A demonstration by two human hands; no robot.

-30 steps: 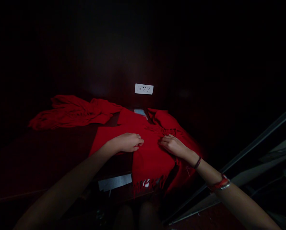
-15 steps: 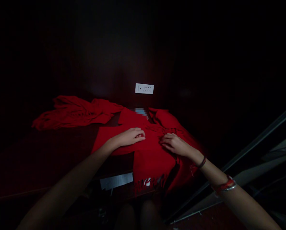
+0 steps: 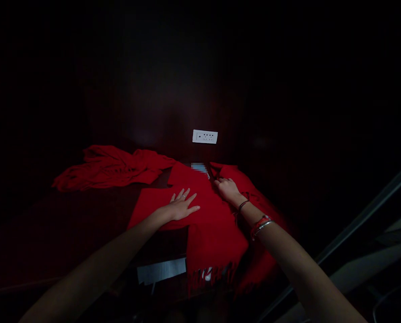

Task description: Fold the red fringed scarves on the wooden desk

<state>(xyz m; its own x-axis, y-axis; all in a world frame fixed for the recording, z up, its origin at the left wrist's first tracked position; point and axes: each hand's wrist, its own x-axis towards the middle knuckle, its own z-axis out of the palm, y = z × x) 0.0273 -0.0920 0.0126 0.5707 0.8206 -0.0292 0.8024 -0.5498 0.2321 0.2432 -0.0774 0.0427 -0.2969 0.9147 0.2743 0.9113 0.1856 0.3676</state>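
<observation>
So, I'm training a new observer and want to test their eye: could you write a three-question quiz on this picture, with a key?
1. True or false: the left hand is clenched into a fist.
2. Bracelets show on the wearer's: A) left side; B) right side; C) both sides.
3. Fill in: the crumpled red cloth lies toward the ____ of the picture.

Key:
1. False; its fingers are spread on the flat red cloth.
2. B.
3. Left.
</observation>
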